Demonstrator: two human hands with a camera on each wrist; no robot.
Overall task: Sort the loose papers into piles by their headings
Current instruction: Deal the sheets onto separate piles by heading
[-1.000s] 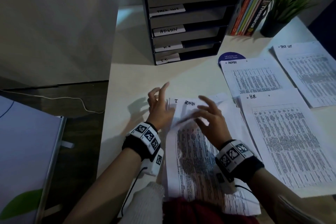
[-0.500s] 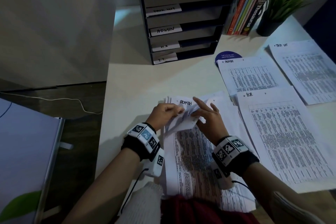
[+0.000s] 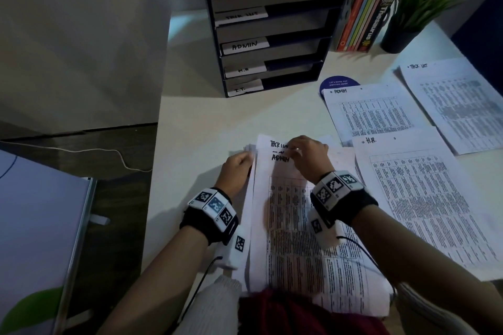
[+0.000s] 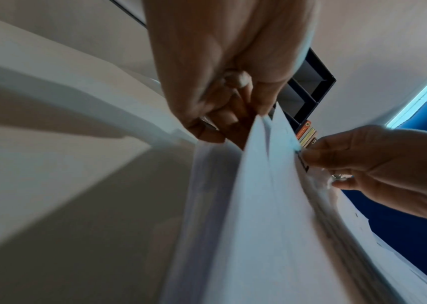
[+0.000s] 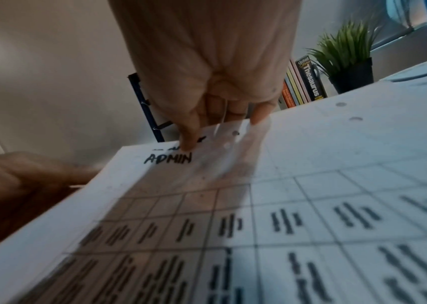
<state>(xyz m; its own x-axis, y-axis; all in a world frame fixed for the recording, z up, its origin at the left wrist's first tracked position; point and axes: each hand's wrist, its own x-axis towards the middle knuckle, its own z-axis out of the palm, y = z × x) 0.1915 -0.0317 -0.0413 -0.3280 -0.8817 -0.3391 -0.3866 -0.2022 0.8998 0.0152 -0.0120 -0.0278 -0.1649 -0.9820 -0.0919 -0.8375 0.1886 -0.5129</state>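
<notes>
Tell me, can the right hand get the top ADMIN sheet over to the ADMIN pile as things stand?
Probably yes. The right hand already has fingers on the ADMIN sheet, while the left hand grips the stack's left edge. The ADMIN pile lies to the right with only bare desk and flat papers between.

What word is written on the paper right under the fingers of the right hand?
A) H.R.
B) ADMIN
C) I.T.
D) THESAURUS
B: the top sheet of the stack reads ADMIN in bold marker just below the right hand, whose fingertips press its top edge.
</notes>
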